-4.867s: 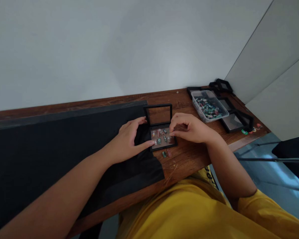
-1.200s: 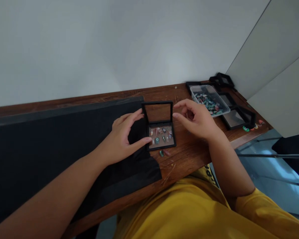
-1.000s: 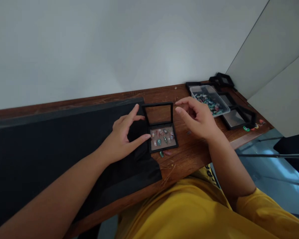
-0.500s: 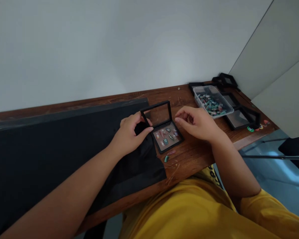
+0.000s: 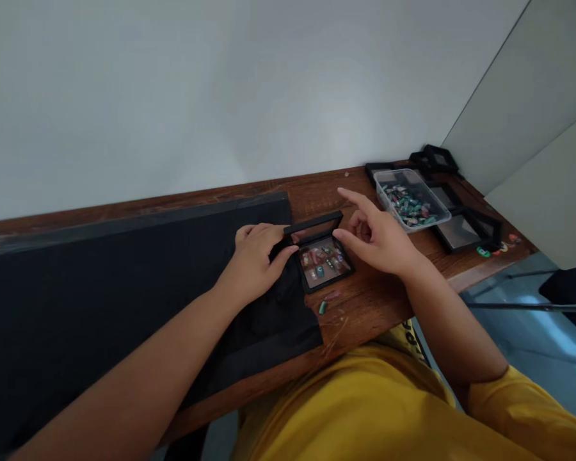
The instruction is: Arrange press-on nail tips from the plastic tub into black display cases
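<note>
This looks like a little workshop corner. There is a scratched wooden desk (image 5: 379,301) by a plain wall (image 5: 288,96), with a black mat (image 5: 100,288), a clear tub (image 5: 427,225) of tiny colored bits (image 5: 410,205), and many matching black cases (image 5: 459,232).

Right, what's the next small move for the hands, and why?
Probably ease the lid down with the left hand: it stands partly open, that hand is at its left edge, small pieces lie inside the black case, and the right hand appears to hold nothing.

One head-worn view, forward and down across the table (image 5: 374,298).
</note>
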Motion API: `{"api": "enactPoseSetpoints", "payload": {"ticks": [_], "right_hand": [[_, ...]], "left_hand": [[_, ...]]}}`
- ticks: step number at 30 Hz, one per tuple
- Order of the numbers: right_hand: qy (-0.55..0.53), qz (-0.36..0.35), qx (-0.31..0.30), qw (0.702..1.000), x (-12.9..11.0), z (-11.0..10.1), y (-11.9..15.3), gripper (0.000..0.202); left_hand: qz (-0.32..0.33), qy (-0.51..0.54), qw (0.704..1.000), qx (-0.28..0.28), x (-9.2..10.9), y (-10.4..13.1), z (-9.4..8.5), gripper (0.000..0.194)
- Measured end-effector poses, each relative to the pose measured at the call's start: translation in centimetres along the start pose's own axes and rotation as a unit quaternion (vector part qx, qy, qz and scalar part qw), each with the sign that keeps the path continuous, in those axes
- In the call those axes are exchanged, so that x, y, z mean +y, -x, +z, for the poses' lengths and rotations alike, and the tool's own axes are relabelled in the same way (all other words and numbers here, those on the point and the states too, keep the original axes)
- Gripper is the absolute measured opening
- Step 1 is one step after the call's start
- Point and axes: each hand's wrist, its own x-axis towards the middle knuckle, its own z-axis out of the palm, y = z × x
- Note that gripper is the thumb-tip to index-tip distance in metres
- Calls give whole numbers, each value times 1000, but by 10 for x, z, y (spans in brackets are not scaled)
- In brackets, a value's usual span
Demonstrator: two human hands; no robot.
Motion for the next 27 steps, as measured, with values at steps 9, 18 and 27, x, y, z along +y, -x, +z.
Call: {"api": "enactPoseSetpoints", "payload": {"ticks": [9, 18, 27], "right_hand": [[-32, -32, -60, 997, -6, -5, -1, 28], [-77, -24, -100, 992, -8, -11, 0, 31], [-84, -38, -231, 969, -9, -11, 1, 26]], "left_hand": [[63, 49, 997, -10, 3, 1, -2, 38], [56, 126, 989, -61, -7, 3, -4, 53], [62, 144, 977, -142, -17, 8, -10, 102]]}}
